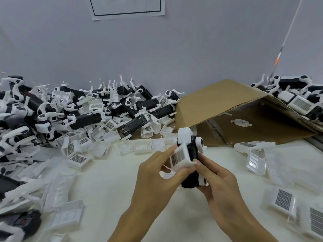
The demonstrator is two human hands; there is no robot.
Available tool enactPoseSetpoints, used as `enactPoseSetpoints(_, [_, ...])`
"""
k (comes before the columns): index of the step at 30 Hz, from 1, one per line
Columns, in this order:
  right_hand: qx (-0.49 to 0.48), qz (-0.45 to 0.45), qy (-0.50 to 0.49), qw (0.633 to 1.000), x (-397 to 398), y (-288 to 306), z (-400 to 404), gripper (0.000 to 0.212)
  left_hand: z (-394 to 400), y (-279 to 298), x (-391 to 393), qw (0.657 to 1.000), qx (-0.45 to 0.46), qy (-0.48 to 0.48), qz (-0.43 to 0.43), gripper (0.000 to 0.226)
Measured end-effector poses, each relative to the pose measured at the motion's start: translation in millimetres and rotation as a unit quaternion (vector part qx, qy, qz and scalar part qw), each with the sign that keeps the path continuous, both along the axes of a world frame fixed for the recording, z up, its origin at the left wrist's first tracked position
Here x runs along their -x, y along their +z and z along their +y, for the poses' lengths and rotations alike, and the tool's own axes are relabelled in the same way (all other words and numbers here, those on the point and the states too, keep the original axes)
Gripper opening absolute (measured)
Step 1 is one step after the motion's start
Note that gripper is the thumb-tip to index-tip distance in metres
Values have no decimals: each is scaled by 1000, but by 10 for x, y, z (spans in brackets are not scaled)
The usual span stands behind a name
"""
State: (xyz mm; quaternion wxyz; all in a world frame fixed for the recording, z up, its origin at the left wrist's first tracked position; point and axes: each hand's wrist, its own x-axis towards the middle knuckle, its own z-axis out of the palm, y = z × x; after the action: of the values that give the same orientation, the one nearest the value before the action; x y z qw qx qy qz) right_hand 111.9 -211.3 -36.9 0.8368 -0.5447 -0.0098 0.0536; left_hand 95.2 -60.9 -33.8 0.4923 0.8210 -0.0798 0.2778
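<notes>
No text is legible. The wall's paper sheet (127, 7) shows only a black frame line; grid labels on the white cover (180, 157) held against the black toy body (189, 180) and on loose covers (78, 158) are blurred.

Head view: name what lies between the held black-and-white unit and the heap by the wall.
Head view: a row of white plastic shells lies on the table at the near edge of the heap; nearer the unit the table is bare.
</notes>
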Motion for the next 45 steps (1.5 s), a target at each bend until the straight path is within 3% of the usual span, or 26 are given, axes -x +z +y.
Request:
enactPoseSetpoints(3, [-19,-10,5,1000,27,19,6,27,19,33,21,998,-12,58,0,37])
enactPoseSetpoints(6, [-31,-18,26,999,48,26,18,31,-31,42,39,997,-22,63,34,43])
enactPoseSetpoints(10, [-46,-23,51,997,81,46,48,32,-88,30,54,996,52,50,48,43])
enactPoseSetpoints(13, [-47,-32,45,997,89,62,60,32,-132,17,70,994,76,78,27,60])
enactPoseSetpoints(19, [-31,-23,58,998,92,57,72,30,-116,32,76,994,39,104,-2,59])
enactPoseSetpoints(24, [-18,-28,78,996,95,26,63,32,-92,70,71,995,71,59,27,55])
enactPoseSetpoints(29, [39,-64,37,996,112,-22,95,30,-113,71,82,995,79,56,21,32])
enactPoseSetpoints(32, [46,-73,48,995,119,-24,85,34,-111,68,78,994,102,44,12,31])
enactPoseSetpoints(34, [42,-73,76,994,111,-12,58,33,-76,70,66,991,126,27,46,32])
enactPoseSetpoints(37, [41,-82,125,988,107,20,38,36,-61,88,75,965,190,-86,159,25])
enactPoseSetpoints(39, [49,-86,127,987,98,25,16,34,-85,100,91,951,211,-126,186,25])
enactPoseSetpoints(42, [141,-94,47,984,40,20,-52,27,-118,97,106,961,197,-101,165,35])
enactPoseSetpoints(45, [195,-99,41,975,56,26,-59,49,-110,64,110,992,73,-25,101,56])
